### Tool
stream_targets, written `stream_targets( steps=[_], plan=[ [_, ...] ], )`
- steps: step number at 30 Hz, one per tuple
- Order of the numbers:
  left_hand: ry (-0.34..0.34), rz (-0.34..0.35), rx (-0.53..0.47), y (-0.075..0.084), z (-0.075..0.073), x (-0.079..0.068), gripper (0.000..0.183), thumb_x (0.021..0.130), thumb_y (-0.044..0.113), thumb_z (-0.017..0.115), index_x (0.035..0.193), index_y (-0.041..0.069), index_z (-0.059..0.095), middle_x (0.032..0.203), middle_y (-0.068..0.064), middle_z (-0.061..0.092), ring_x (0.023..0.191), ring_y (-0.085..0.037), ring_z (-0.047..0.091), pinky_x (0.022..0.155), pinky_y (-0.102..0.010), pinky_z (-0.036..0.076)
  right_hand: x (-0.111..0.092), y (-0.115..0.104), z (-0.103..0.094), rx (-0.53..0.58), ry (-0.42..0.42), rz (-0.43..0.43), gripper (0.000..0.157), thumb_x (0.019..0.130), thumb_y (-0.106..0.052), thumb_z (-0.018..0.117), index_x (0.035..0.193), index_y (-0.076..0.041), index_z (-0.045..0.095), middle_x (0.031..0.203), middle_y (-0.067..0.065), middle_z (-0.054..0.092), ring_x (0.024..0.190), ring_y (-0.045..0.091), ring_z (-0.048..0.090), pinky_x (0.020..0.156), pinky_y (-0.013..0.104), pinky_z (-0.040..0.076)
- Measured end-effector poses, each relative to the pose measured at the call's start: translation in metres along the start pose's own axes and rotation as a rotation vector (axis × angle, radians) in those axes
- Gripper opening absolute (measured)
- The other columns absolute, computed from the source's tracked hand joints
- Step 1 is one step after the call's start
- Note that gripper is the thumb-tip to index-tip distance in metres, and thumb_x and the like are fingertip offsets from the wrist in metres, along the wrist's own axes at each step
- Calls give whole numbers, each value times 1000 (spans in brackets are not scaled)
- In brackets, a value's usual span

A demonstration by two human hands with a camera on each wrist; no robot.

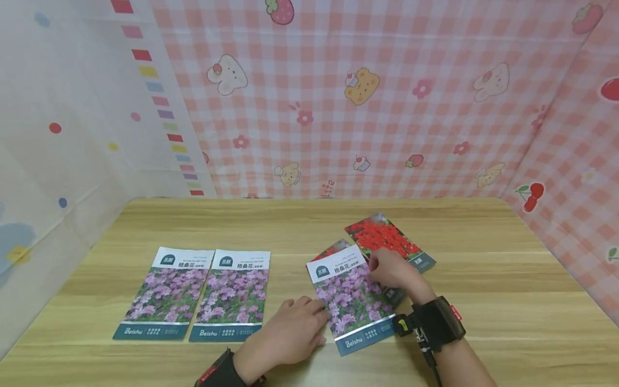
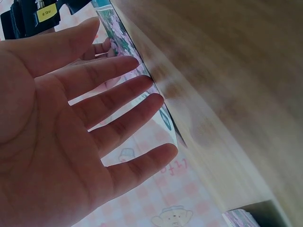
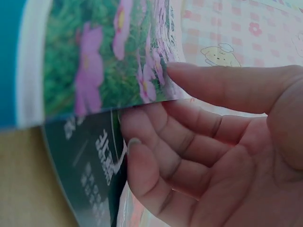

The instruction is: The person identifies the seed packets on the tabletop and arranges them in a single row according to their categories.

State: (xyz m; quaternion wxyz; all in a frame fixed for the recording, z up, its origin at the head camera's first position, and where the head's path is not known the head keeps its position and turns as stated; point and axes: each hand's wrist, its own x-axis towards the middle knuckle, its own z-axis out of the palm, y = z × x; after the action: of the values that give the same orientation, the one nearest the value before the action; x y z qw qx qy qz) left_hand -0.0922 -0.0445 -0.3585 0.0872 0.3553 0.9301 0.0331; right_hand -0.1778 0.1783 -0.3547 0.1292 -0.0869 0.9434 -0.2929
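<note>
My right hand (image 1: 394,271) pinches the right edge of a seed packet (image 1: 350,293) with pink-purple flowers. The right wrist view shows the thumb on top of this packet (image 3: 104,56) and the curled fingers beneath it. Under it lie two red-flower packets: one (image 1: 387,236) reaches out behind the hand, the other (image 1: 333,250) is mostly covered. My left hand (image 1: 295,330) is just left of the held packet, its fingertips close to that edge. In the left wrist view the left hand (image 2: 90,113) has its fingers extended and spread, with nothing in the palm.
Two more pink-purple flower packets (image 1: 162,295) (image 1: 232,295) lie side by side on the left of the wooden table (image 1: 242,220). Patterned cloth walls (image 1: 309,134) rise behind the table and at both sides.
</note>
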Motion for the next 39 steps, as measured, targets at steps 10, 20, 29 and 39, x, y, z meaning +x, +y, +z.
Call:
stream_targets(
  steps=[10, 20, 29, 39],
  plan=[
    [30, -12, -70, -3, -2, 0, 35, 87, 31, 60, 117, 12, 60, 120, -4, 55, 109, -21, 50, 87, -42, 44, 1, 1, 1, 155, -12, 0, 13, 74, 11, 53, 74, -2, 52, 64, 6, 49, 50, 15, 49, 47, 26, 43],
    [159, -188, -433, -22, -9, -2, 21, 88, 22, 60, 96, 3, 62, 83, -6, 61, 75, -22, 58, 66, -37, 48, -1, 0, -4, 299, -33, -184, 15, 78, 15, 43, 80, 1, 49, 61, 3, 44, 52, 12, 42, 48, 26, 38],
    [165, -300, -598, -37, -15, -4, 42, 90, 21, 57, 119, -8, 51, 92, -12, 62, 77, -24, 59, 69, -41, 49, -4, -7, -10, 424, -28, -209, 11, 86, 11, 46, 86, 1, 49, 55, 10, 47, 57, 26, 52, 55, 34, 42],
    [272, -310, -690, -40, -17, -5, 34, 89, 9, 57, 118, -7, 50, 88, -9, 63, 69, -16, 57, 59, -28, 47, -5, -16, -7, 520, 20, -163, 6, 88, 2, 55, 92, -1, 51, 66, 11, 59, 68, 27, 60, 69, 39, 49]
  ],
)
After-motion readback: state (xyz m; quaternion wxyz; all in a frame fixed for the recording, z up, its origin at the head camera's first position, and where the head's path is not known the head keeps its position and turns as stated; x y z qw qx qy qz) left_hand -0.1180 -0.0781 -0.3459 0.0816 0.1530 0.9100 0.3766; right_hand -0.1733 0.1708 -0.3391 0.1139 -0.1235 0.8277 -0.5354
